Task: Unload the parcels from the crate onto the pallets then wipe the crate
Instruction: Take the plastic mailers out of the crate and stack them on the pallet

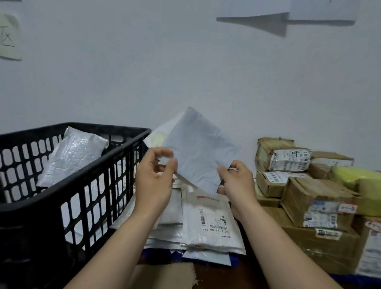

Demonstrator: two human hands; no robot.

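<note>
Nearest me, both forearms reach forward over the stack of flat parcels [211, 224], which lies on what I take for a pallet, a blue edge [235, 261] showing under its front. Above that stack the left hand [154, 178] and right hand [236, 181] share one grey parcel [198, 154]. Each grip is closed on it, thumb and curled fingers pinching a lower edge, left hand at the left corner and right hand at the right. The parcel is held in the air, stood on a corner like a diamond, its face towards me and its lowest corner pointing at the stack directly beneath. It looks nearly square, so I judge that setting it down is mostly a matter of tipping it flat and lowering. Both hands are equally close. To the left, the black crate [45, 204] holds a silver parcel [71, 156], nearer the left hand. Cardboard boxes [312, 198] are stacked to the right, against the wall.
</note>
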